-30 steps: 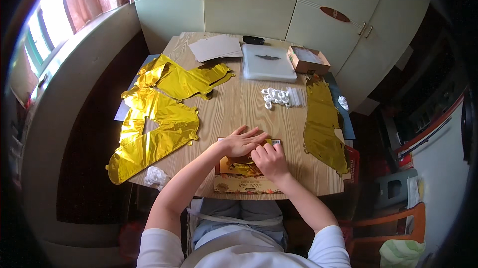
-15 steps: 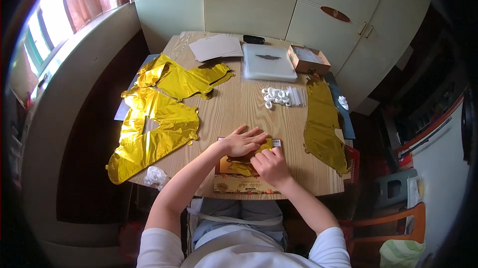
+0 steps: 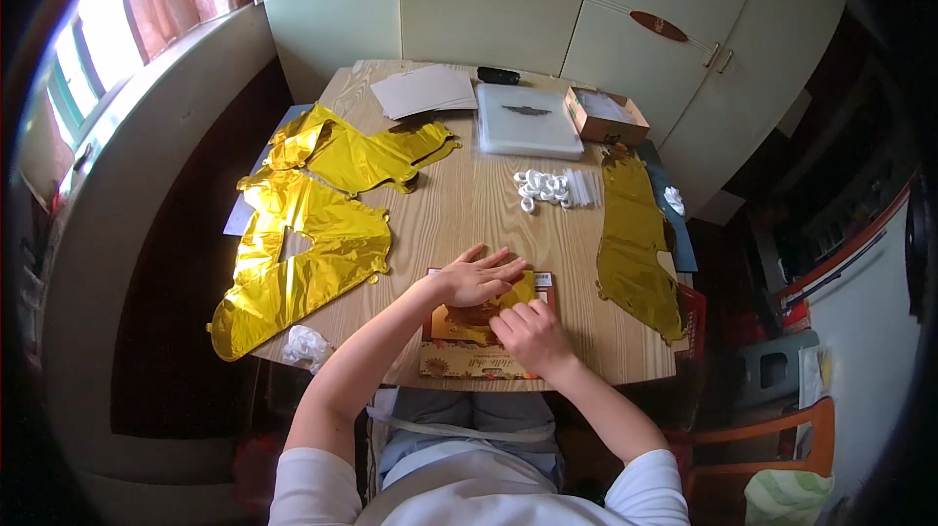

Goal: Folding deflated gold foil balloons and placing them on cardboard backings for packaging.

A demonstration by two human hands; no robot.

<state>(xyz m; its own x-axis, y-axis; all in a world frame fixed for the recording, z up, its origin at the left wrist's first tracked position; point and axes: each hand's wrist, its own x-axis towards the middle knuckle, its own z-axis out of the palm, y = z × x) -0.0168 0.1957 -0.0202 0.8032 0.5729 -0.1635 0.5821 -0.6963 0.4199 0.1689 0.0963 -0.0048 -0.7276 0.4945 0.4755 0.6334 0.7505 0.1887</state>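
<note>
In front of me lies a printed autumn-coloured card or flat package (image 3: 469, 358), with a piece of folded gold foil (image 3: 467, 317) on its upper part. My left hand (image 3: 477, 280) lies flat over the far part of the foil, fingers stretched out to the right. My right hand (image 3: 532, 336) is closed, its fingers curled against the foil's right side; what they grip, if anything, is hidden. Flat gold foil balloons lie to the left, one near (image 3: 318, 257) and one farther off (image 3: 357, 155). Another foil balloon (image 3: 635, 238) is at the right.
White ribbon rolls (image 3: 540, 187) and clear thin tubes (image 3: 584, 188) sit mid-table. Behind them are a stack of clear plastic bags (image 3: 528, 130), an open cardboard box (image 3: 611, 127), pale sheets (image 3: 420, 94) and a black object (image 3: 498, 76). Crumpled white material (image 3: 307, 346) lies at the left edge.
My right hand has slid slightly toward me, away from the foil's far right part, and more foil shows there. My left hand stays in place.
</note>
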